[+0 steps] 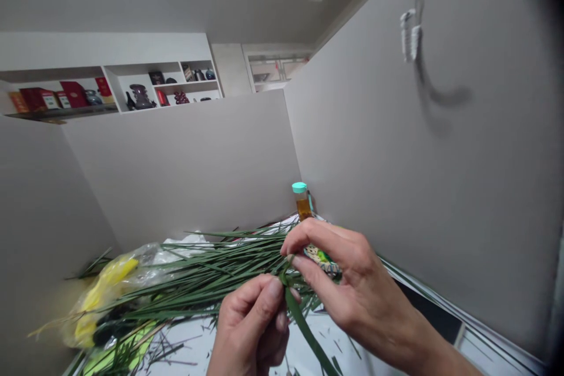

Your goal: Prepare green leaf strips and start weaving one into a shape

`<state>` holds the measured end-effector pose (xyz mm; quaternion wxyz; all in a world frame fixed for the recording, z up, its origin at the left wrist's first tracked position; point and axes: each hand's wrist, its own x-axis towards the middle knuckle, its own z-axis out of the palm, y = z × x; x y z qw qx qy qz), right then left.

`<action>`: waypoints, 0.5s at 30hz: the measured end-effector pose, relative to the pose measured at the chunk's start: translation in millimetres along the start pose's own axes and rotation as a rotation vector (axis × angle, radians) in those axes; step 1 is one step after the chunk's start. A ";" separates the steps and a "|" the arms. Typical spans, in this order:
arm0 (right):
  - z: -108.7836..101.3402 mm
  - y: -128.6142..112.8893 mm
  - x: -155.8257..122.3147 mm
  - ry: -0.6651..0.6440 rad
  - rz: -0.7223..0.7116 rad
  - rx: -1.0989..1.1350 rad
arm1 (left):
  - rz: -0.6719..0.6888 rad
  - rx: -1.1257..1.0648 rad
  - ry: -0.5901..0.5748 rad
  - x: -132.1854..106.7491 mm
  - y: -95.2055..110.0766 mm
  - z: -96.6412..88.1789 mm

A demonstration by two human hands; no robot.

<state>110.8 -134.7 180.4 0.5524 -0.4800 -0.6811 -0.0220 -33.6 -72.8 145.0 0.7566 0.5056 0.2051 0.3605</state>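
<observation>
My left hand (253,326) is low in the middle, fingers curled and thumb pressed onto a long green leaf strip (308,335) that runs down toward the bottom edge. My right hand (348,282) comes in from the lower right and pinches the same strip at its upper end with thumb and forefinger. Right behind both hands lies a pile of long thin green leaves (198,273), fanned out to the left across the table.
A clear plastic bag with something yellow inside (103,294) lies at the left. A small bottle with a teal cap (302,200) stands in the back corner. Grey partition walls (185,164) enclose the table on three sides. Leaf scraps litter the white tabletop (189,346).
</observation>
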 end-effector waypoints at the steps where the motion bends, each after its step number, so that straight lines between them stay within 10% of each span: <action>1: 0.8 -0.7 1.0 0.004 0.024 0.042 | 0.004 -0.001 -0.003 -0.6 0.5 0.8; 7: 5.6 -2.8 2.3 -0.041 0.192 0.290 | 0.004 0.049 0.070 -4.0 2.6 3.9; 15: 1.3 3.3 0.6 0.055 -0.517 -0.498 | 0.080 0.024 0.105 -0.4 2.7 6.1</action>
